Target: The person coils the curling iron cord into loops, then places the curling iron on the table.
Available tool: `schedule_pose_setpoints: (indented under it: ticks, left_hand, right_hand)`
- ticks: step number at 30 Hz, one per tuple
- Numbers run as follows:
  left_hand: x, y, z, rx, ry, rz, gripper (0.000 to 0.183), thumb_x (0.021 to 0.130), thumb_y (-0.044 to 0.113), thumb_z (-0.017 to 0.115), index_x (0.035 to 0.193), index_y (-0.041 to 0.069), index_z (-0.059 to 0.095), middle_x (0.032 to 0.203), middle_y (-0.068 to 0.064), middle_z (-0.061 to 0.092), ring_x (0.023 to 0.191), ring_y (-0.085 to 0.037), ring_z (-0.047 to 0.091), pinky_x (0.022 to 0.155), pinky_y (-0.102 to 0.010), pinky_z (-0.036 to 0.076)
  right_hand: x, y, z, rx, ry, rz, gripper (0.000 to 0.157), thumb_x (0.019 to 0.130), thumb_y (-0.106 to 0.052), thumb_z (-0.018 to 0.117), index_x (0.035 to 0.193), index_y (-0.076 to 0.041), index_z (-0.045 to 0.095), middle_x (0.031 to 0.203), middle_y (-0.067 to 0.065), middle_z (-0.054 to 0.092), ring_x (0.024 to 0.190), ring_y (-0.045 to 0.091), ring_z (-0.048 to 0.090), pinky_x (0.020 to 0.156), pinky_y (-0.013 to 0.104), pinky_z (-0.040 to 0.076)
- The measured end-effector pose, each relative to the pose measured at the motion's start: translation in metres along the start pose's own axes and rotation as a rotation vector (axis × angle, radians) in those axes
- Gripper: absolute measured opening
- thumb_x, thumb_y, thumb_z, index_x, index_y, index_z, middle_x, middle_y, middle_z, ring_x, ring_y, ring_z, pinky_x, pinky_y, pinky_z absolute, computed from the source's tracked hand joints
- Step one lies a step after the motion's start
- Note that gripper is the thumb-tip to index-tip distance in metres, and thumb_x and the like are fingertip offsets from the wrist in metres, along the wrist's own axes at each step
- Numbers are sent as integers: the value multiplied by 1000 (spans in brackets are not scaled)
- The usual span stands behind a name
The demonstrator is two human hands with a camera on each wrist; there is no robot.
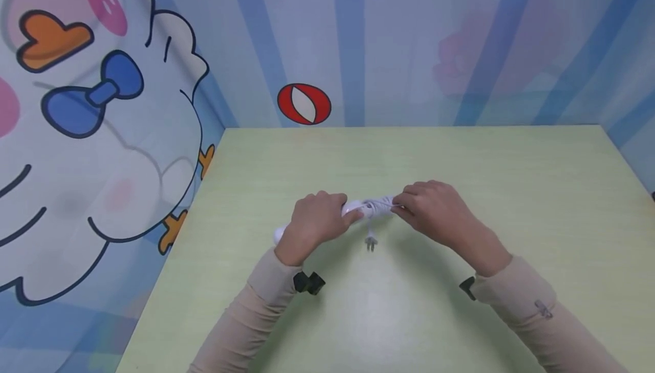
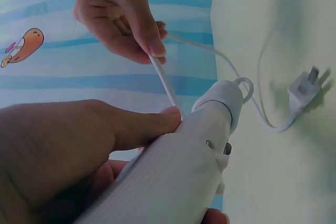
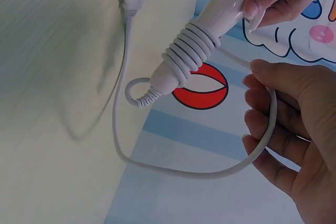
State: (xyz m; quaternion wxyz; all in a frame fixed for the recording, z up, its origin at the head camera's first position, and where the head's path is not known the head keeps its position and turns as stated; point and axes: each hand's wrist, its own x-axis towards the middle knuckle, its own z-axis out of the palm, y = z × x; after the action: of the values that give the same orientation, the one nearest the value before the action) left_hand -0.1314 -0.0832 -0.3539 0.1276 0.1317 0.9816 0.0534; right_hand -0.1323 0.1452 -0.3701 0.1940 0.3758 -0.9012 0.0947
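My left hand (image 1: 318, 216) grips a white, rod-shaped corded appliance (image 3: 220, 11) that resembles a curling iron, its thumb lying along the body. A white power cord (image 3: 205, 174) is wound in several turns around the narrower handle end. My right hand (image 1: 435, 211), just right of that end, pinches the cord between thumb and fingers. In the right wrist view a loop of cord runs from those fingers down to the plug. The two-pin plug (image 1: 370, 241) dangles below the coil. Most of the appliance's other end hides behind the left hand in the head view.
The pale green table (image 1: 358, 316) lies under both hands. Behind it stands a blue striped backdrop (image 1: 399, 49) with a red and white ball print (image 1: 319, 100). A large cartoon bird (image 1: 128, 162) is printed on the left side. Dark straps with cameras (image 1: 309, 283) sit at the wrists.
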Motion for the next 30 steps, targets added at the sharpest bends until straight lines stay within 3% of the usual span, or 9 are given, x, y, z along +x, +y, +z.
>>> schedule_pose_setpoints:
  ticks: [10,19,21,26,30]
  left_hand:
    - [7,-7,1,-66,38,-60,47,93,57,49,111,15,60,72,-3,56,66,-20,54,54,-31,39]
    - [7,-13,0,-131,180,-65,39,93,54,51,97,16,57,66,-2,54,56,-17,51,49,-28,37]
    - [6,-14,-2,-140,206,-49,38,93,53,51,97,16,58,65,-2,54,56,-17,51,48,-28,37]
    - [3,-17,-5,-199,229,-2,37,93,52,53,98,16,59,66,-1,55,56,-16,52,50,-28,38]
    - [0,-16,-8,-267,208,52,36,93,52,54,99,17,60,69,0,57,58,-15,53,52,-28,40]
  right_hand:
    - [-4,-12,2,59,6,67,13,84,-19,73,93,-9,74,74,0,69,57,10,57,52,28,46]
    - [-13,-21,13,141,25,122,15,86,-17,70,97,-8,72,78,0,70,58,6,52,51,24,43]
    - [-16,-22,16,184,30,143,16,86,-15,69,99,-7,72,79,0,70,59,6,52,52,25,44]
    - [-23,-21,23,354,-57,258,16,89,-14,67,103,-7,70,82,-2,70,61,5,50,57,24,44]
    - [-27,-17,30,514,-102,326,13,91,-14,65,101,-8,71,85,0,72,69,6,60,62,24,48]
